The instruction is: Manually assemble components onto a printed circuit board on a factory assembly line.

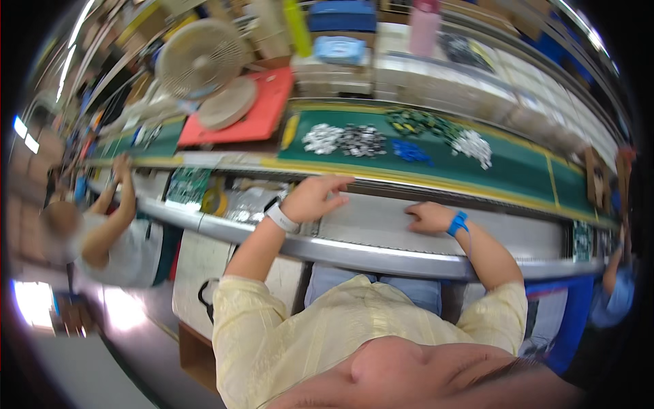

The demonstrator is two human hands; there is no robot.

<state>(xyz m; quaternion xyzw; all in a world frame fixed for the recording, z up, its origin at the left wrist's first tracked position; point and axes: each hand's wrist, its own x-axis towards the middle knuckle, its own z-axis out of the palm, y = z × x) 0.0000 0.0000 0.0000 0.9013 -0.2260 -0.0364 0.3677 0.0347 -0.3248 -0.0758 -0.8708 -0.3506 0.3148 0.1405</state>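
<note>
Grey trough (378, 217) (flat-bottomed) adjoins a rounded metal rail (381, 256).

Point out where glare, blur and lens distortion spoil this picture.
In the head view, glare washes out a patch of floor at lower left; in the head view, the blue parts on the green belt blur together; in the head view, the silver front rail bows and the corners go black.
</note>
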